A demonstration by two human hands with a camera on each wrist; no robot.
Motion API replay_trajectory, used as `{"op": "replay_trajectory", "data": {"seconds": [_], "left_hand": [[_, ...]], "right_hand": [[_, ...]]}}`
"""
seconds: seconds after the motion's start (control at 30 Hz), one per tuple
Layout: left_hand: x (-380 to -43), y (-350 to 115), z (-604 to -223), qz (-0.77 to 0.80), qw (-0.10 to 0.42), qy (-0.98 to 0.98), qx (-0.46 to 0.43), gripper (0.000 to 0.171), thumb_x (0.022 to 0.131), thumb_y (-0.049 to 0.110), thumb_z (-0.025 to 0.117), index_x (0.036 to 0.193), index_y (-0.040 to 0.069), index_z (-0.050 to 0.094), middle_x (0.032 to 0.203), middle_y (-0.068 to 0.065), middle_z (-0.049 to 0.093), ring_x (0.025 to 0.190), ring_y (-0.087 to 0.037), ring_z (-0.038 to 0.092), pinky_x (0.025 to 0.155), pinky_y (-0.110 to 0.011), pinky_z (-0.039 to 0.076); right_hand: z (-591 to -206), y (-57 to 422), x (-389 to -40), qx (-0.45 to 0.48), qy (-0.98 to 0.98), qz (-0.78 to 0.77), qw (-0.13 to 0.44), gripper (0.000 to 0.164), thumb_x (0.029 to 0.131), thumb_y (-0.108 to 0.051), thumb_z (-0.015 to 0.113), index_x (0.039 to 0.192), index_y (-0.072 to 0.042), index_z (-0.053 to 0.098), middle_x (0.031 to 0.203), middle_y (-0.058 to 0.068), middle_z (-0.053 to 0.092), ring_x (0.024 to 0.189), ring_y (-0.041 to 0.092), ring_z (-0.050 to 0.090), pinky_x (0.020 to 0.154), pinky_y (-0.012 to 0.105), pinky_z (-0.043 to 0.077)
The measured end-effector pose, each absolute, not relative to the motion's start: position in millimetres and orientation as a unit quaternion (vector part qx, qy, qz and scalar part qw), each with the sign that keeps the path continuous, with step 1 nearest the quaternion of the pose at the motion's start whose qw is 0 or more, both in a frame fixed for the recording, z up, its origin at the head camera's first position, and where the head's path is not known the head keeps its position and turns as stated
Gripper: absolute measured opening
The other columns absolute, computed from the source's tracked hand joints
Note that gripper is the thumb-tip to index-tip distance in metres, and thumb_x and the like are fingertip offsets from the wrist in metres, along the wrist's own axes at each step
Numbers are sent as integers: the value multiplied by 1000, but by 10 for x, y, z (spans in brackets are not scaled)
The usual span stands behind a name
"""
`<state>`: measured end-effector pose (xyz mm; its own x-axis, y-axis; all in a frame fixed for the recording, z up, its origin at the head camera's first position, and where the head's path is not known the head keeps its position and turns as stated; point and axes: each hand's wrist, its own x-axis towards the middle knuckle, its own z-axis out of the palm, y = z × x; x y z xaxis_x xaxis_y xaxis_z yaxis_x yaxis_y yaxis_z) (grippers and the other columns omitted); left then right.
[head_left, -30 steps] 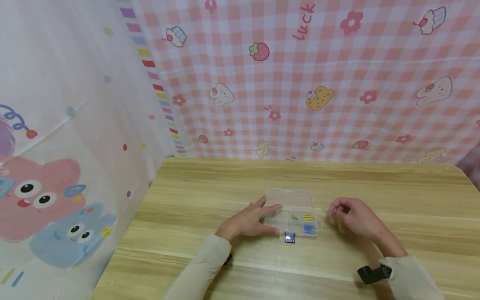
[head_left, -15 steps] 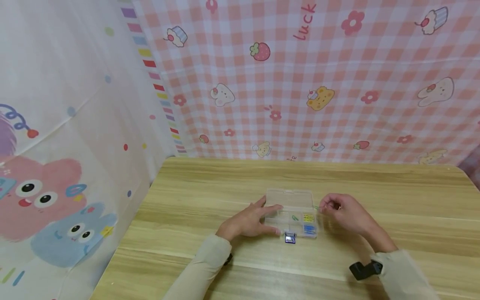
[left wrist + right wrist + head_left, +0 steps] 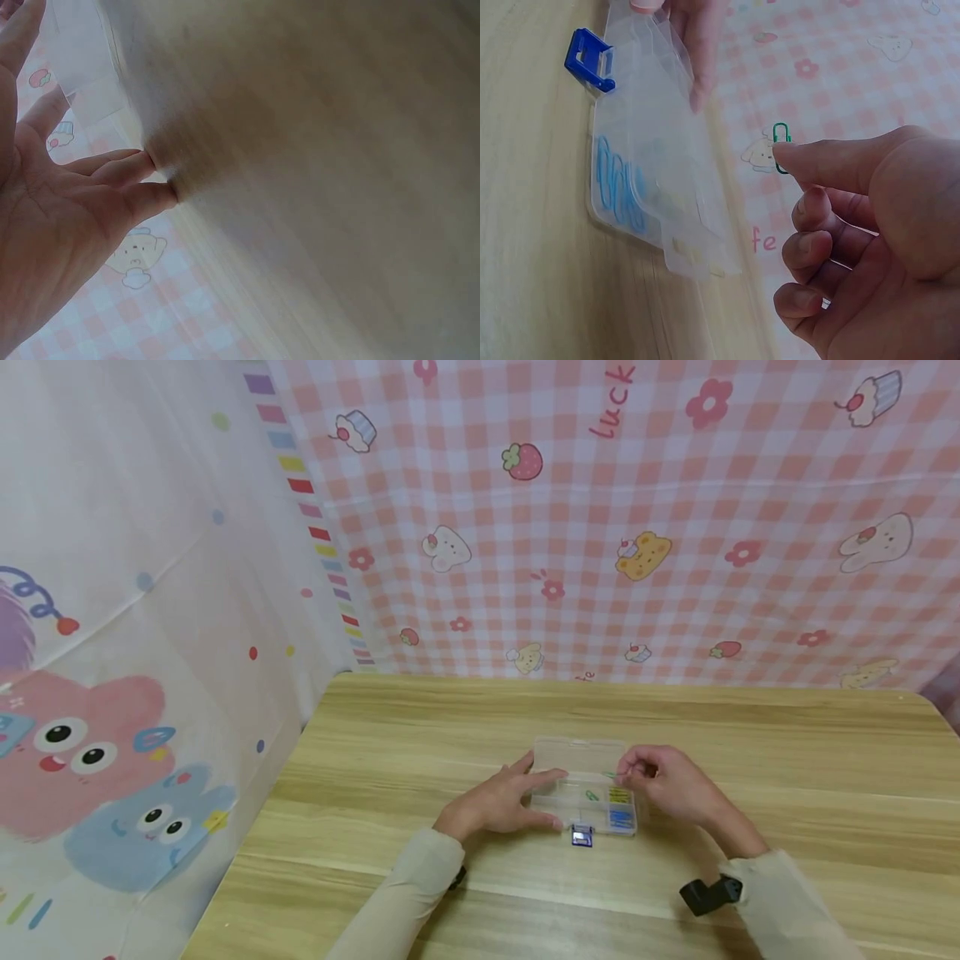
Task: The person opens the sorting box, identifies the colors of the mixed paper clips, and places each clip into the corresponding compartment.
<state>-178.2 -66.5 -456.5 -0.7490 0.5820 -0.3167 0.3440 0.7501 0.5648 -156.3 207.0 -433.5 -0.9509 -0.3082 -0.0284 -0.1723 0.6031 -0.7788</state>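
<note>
On the table lies a clear plastic divided box (image 3: 551,810), its lid raised at the back and its blue latch (image 3: 582,836) at the front. My left hand (image 3: 497,799) rests at the box's left side with fingers spread, the thumb near the front edge. Between right thumb and index finger, my right hand (image 3: 855,210) pinches a green paper clip (image 3: 781,130), over the box's right back part. Inside the box are one green paper clip (image 3: 592,795), yellow paper clips (image 3: 618,795) in a right compartment, and blue paper clips (image 3: 615,184) in front of them.
The wooden table (image 3: 420,710) reaches back to a pink checked cloth (image 3: 480,527) with cartoon prints. A white printed cloth (image 3: 187,610) hangs at the left. A black wrist mount (image 3: 708,896) sits at the right cuff.
My right hand has moved left with the green paper clip, from beside the box to over its right back part. The left hand has stayed in place.
</note>
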Motion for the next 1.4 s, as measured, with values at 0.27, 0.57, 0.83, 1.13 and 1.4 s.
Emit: {"op": "replay_trajectory", "data": {"seconds": [0.27, 0.57, 0.83, 1.13, 1.4], "left_hand": [[-1780, -666, -4554, 240, 246, 905, 249, 72, 87, 59, 67, 151, 46, 36, 167, -12, 7, 148, -45, 14, 119, -57, 19], [-1782, -662, -4554, 236, 248, 906, 249, 71, 87, 59, 66, 151, 47, 35, 167, -11, 6, 148, -47, 14, 118, -58, 21], [-1772, -667, -4542, 234, 249, 907, 246, 72, 87, 61, 66, 151, 47, 35, 167, -11, 6, 148, -47, 15, 118, -59, 22], [-1774, -671, -4540, 239, 250, 905, 248, 72, 87, 61, 66, 151, 47, 35, 167, -13, 5, 147, -48, 14, 117, -60, 22], [-1771, -662, -4538, 240, 250, 906, 245, 72, 87, 59, 66, 151, 46, 35, 167, -12, 6, 147, -49, 14, 117, -61, 23]], "right_hand": [[-4367, 1992, -1578, -129, 884, -437, 99, 11, 94, 0, 59, 89, -7, 65, 79, 3, 53, 74, 18, 49, 58, 23, 42], [-4369, 1936, -1587, -129, 879, -444, 116, 9, 95, -1, 60, 90, -8, 66, 78, 3, 53, 74, 18, 49, 57, 24, 41], [-4402, 1910, -1592, -136, 876, -448, 116, 11, 94, 1, 60, 89, -7, 65, 79, 2, 55, 75, 18, 49, 59, 24, 42], [-4435, 1900, -1597, -132, 876, -450, 117, 5, 93, -1, 63, 96, -4, 66, 75, 2, 50, 72, 17, 49, 59, 24, 41], [-4441, 1938, -1558, -105, 878, -451, 124, 6, 95, -6, 65, 100, -6, 66, 78, 3, 51, 74, 19, 49, 60, 24, 41]]}}
